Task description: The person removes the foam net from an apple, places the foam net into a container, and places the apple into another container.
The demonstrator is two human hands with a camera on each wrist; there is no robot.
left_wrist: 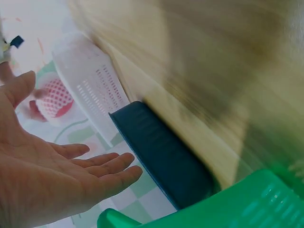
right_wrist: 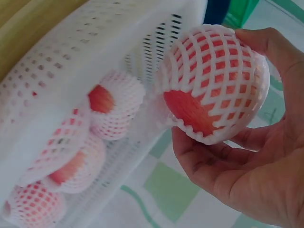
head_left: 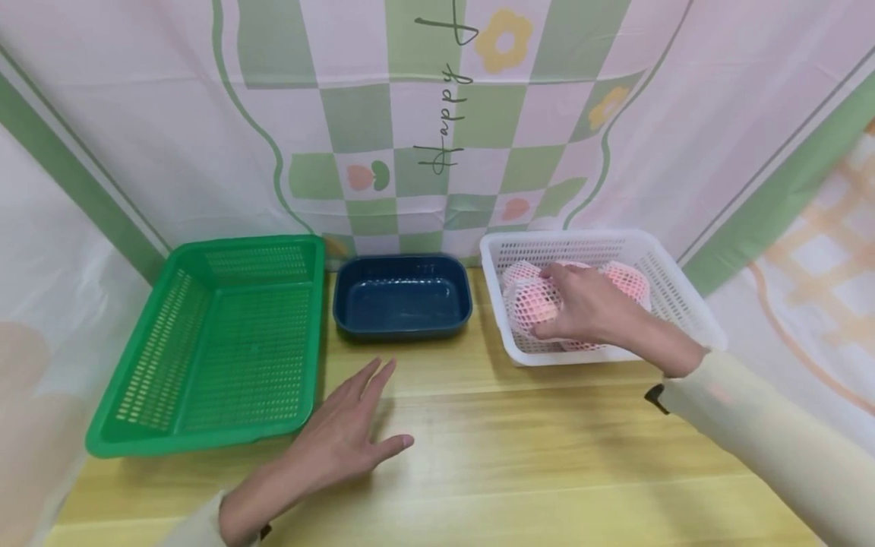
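Note:
My right hand [head_left: 591, 304] grips a red apple [right_wrist: 213, 85] sleeved in a white foam net, thumb on one side and fingers on the other. In the head view this apple [head_left: 536, 305] is over the left part of a white perforated basket [head_left: 497, 300]. Other net-wrapped apples [right_wrist: 116, 102] lie inside that basket, partly hidden by the hand in the head view. My left hand [head_left: 345, 433] hovers over the table with straight, spread fingers and holds nothing. It is nearest the front right corner of a green basket [head_left: 253, 342].
Between the two baskets stands a dark blue rectangular dish [head_left: 403, 304] with nothing visible inside. The green basket also shows a bare bottom. All three containers stand on a wooden table [head_left: 478, 448], with a checkered curtain [head_left: 424, 114] hanging close behind.

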